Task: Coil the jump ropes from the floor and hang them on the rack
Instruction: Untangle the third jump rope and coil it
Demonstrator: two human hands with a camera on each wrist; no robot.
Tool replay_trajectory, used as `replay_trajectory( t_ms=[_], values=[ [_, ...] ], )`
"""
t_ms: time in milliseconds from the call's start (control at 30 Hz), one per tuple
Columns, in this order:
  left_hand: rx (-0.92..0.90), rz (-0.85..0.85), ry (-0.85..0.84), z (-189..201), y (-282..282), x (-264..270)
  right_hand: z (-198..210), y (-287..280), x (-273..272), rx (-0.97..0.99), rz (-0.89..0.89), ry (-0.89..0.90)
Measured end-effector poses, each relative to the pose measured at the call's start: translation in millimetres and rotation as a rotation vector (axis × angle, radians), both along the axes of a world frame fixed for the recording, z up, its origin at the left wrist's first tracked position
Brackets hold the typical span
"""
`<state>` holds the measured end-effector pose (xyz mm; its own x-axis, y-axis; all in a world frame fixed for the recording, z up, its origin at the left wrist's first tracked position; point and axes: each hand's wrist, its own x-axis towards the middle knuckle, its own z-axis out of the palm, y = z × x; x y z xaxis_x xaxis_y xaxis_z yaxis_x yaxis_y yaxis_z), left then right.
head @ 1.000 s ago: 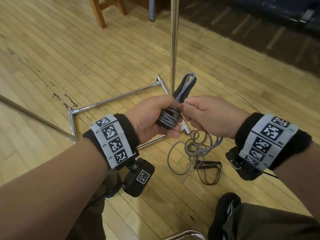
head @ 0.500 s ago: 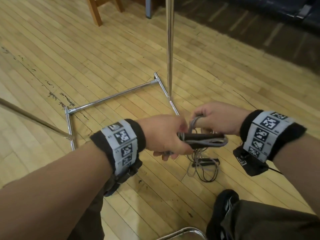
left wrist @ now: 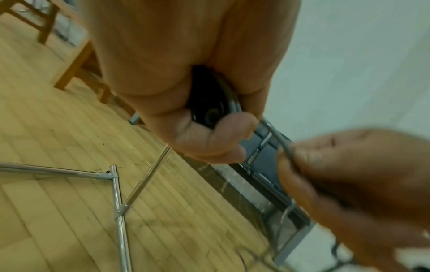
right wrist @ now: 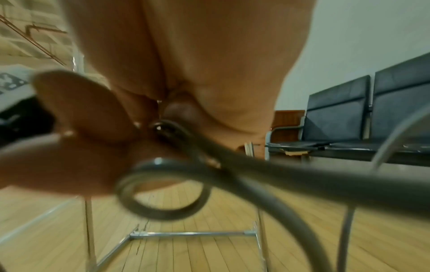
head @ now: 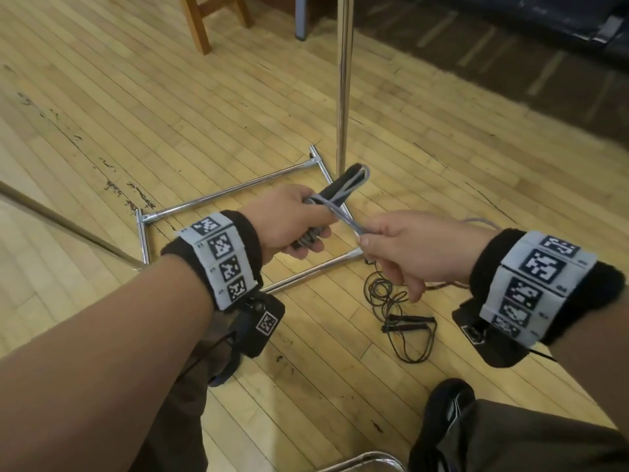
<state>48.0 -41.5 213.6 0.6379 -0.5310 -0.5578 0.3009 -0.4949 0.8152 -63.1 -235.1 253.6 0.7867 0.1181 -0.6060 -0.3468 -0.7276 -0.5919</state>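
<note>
Above the chrome tube rack base (head: 238, 195), the left hand (head: 289, 223) clamps its fingers round the grey jump rope bundle with black handles (head: 343, 185), long axis slanting up, far and right toward the upright chrome pole (head: 342, 80). Right hand (head: 418, 247) pinches a grey strand, fingers closed on it! Risk, I'd say: slack lets the wraps spring loose. A second, thin black jump rope (head: 401, 315) lies tangled on the wooden floor (head: 136, 97), nearer right.

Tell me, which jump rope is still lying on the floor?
The black jump rope, tangled loose by the rack's base. The grey jump rope is up in both hands.
</note>
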Motion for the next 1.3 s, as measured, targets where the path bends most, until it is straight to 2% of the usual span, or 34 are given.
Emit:
replay_trajectory(
  t_ms=[100,200,267,367,467,533,600,633,767,800,900,1000,1167,1233,1300],
  values=[
    [-0.247,-0.012,0.166,3.7,7.3,8.0,-16.9,-7.2,-4.9,0.032,-0.003,0.099],
    [-0.387,0.027,0.273,9.1,9.1,12.2,-31.9,-14.4,-5.5,0.070,-0.033,0.127],
    [-0.372,0.105,0.231,8.0,8.4,14.4,-42.1,-19.7,-4.3,0.013,-0.028,0.107],
    [-0.374,0.240,0.118,3.9,7.6,18.7,-55.5,-29.0,-3.9,-0.205,0.049,0.078],
    [-0.465,0.432,0.115,8.6,15.1,33.3,-61.5,-38.3,-6.9,-0.387,0.128,0.158],
    [-0.463,0.478,0.083,11.5,22.1,38.9,-63.1,-42.8,-8.1,-0.461,0.143,0.219],
    [-0.366,0.395,-0.015,8.9,23.4,33.9,-59.0,-41.9,-5.6,-0.481,0.106,0.206],
    [-0.302,0.321,-0.061,6.6,21.5,28.4,-54.5,-39.0,-1.5,-0.445,0.065,0.144],
    [-0.149,0.093,-0.107,-0.3,3.8,6.2,-25.5,-18.5,20.5,-0.146,-0.192,-0.289],
    [-0.145,0.067,-0.103,0.1,0.5,2.3,-19.9,-12.1,23.8,-0.064,-0.223,-0.340],
    [-0.204,0.028,-0.096,1.5,-4.7,-5.1,-17.4,5.4,22.7,0.244,-0.222,-0.265],
    [-0.285,-0.023,-0.078,4.4,-6.4,-9.8,-23.4,13.7,15.0,0.365,-0.179,-0.213],
    [-0.352,0.022,-0.073,14.3,0.0,-1.6,-30.4,4.0,8.1,0.316,-0.136,-0.119],
    [-0.316,-0.075,-0.077,15.9,0.6,-3.4,-33.2,-4.4,9.3,0.277,-0.113,-0.072],
    [-0.204,-0.299,-0.050,15.9,-3.4,-12.3,-34.0,-10.9,13.0,0.159,-0.039,-0.012]
  ],
)
